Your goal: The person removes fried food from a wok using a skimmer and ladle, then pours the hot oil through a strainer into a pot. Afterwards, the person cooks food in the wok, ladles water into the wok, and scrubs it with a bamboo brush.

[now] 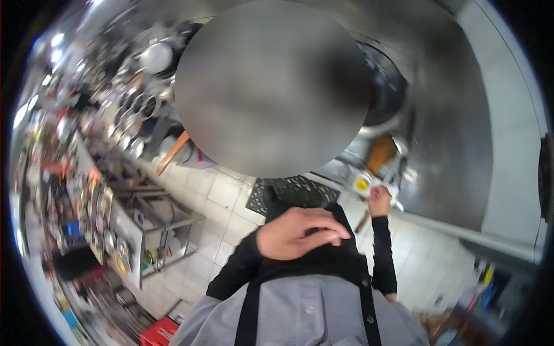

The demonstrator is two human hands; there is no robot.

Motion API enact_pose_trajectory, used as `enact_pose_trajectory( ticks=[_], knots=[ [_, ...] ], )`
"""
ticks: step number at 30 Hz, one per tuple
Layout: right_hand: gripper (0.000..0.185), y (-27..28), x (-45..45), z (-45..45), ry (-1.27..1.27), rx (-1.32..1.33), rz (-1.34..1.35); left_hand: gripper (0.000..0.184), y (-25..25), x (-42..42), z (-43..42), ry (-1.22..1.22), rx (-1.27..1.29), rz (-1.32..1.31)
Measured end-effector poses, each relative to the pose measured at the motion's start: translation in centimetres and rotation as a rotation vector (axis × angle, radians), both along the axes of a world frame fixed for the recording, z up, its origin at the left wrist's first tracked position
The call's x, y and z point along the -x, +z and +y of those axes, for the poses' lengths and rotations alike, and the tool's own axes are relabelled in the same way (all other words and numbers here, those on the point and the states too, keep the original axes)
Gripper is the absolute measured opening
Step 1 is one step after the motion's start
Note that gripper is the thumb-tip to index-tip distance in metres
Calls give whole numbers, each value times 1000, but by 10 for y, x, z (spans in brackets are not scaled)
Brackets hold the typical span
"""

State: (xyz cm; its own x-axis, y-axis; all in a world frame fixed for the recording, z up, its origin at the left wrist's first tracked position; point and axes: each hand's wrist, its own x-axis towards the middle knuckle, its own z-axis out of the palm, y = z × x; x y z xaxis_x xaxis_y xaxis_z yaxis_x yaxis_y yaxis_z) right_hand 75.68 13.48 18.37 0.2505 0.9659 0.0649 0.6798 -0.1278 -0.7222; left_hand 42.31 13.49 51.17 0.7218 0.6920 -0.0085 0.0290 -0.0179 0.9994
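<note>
My left hand hovers in front of my apron, palm down. Its fingers are loosely stretched, with a dark gap between them and the thumb, and nothing shows in it. At the counter's front edge is my right hand, fingers curled closed; blur hides what they grip, if anything. Just beyond it sits a small white container with yellow contents. A brown handle-like stick slants down beside my right wrist; whether it touches the hand, I cannot tell. Behind lies an orange-brown item, too smeared to name.
A dark wok is partly covered by a large grey blurred oval. Steel worktop extends to the right. On the left stands a metal table with many dishes. A perforated black mat lies on the tiled floor.
</note>
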Motion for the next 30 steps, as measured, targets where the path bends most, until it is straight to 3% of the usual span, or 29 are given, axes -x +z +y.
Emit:
enact_pose_trajectory(
  ticks=[4, 6, 7, 10, 12, 13, 16, 20, 23, 24, 25, 26, 27, 28, 29, 30],
  knots=[
    [7, 65, 57, 52, 319, -150, -85, 26, -39, -4, -7, -30, -232, 211],
    [5, 86, 86, 69, 343, -44, -4, 32, -50, 2, -14, -110, -131, 235],
    [16, 98, 96, 85, 315, 276, 7, 34, -59, 6, -19, -84, -111, 238],
    [36, 97, 116, 145, 370, -448, -329, 38, -72, 15, -30, -63, -57, 267],
    [48, 92, 120, 184, 338, -330, -297, 40, -79, 19, -35, -61, -29, 287],
    [43, 91, 121, 197, 313, -94, -407, 41, -83, 20, -37, -58, -18, 292],
    [40, 90, 119, 222, 373, 151, -484, 42, -80, 25, -39, -56, -3, 306],
    [34, 101, 117, 203, 351, 94, -567, 43, -93, 32, -41, -23, 7, 237],
    [33, 103, 125, 174, 367, -109, -582, 44, -102, 33, -41, -18, 48, 251],
    [29, 118, 136, 155, 407, 55, -568, 44, -99, 35, -39, -20, 56, 254],
    [27, 108, 145, 133, 436, -89, -581, 44, -94, 36, -37, -22, 64, 258],
    [29, 132, 160, 107, 542, 37, -546, 45, -90, 39, -35, -27, 71, 262],
    [28, 107, 162, 91, 705, -86, -417, 45, -98, 40, -36, 2, 39, 229],
    [26, 89, 166, 73, 844, 86, -522, 44, -94, 44, -31, -13, 33, 264],
    [24, 78, 174, 53, 923, 127, -420, 44, -87, 49, -27, -26, 29, 299],
    [23, 91, 185, 41, 1203, 195, -462, 44, -83, 53, -26, -37, 29, 330]
  ],
)
